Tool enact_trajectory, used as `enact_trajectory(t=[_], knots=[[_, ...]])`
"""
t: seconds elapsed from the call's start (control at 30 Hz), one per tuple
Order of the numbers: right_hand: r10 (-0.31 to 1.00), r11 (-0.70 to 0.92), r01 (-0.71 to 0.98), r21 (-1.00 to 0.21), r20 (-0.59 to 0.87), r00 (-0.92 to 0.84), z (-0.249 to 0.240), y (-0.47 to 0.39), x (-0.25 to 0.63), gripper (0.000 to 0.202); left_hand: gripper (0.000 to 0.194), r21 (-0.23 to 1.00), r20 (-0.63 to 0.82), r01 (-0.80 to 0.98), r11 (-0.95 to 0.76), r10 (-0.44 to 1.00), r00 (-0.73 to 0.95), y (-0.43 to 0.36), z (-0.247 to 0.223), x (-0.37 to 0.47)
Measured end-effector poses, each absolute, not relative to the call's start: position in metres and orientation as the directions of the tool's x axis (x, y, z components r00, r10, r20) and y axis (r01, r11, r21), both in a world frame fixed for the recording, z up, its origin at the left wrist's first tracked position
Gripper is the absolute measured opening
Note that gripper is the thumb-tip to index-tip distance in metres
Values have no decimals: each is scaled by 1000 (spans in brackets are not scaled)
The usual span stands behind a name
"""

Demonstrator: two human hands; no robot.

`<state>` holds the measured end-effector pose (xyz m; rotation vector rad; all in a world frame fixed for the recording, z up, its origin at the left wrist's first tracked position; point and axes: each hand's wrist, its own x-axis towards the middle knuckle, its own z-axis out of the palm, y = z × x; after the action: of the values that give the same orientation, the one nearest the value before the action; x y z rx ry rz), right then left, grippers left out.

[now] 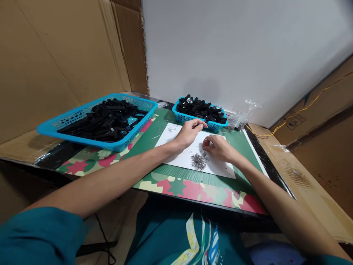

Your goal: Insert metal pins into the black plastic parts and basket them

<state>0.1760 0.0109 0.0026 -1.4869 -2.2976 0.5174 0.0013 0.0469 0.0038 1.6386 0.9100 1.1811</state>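
Observation:
My left hand (190, 133) is at the front of the small blue basket (180, 117), its fingers closed around a small black plastic piece (196, 126) that is mostly hidden. Just to the right and nearer to me, my right hand (217, 148) hovers over a white sheet (176, 162) with thumb and fingers pinched together. Whatever is between those fingertips is too small to make out. Below the right hand, a pile of tiny metal parts (199, 162) lies on the sheet. Black plastic pieces (200, 108) are heaped in the small basket.
A large blue basket (82, 138) full of long black plastic parts (110, 117) stands at the left. Clear plastic bags (239, 119) lie right of the small basket. More tiny metal bits (172, 128) are scattered at the sheet's far left. Cardboard (63, 48) walls the left side.

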Motion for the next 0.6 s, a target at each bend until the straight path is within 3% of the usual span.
enact_trajectory(t=[0.13, 0.3, 0.6], knots=[[905, 419, 784, -458, 146, -399, -2, 7, 178, 11, 17, 951, 238, 123, -284, 925, 296, 45, 6, 1], [923, 384, 803, -456, 192, -332, 0, 6, 187, 27, 18, 964, 189, 129, -234, 938, 291, 44, 8, 0], [860, 500, 702, -508, 197, -471, 6, 11, 204, 8, 16, 960, 190, 139, -242, 932, 310, 45, 3, 0]])
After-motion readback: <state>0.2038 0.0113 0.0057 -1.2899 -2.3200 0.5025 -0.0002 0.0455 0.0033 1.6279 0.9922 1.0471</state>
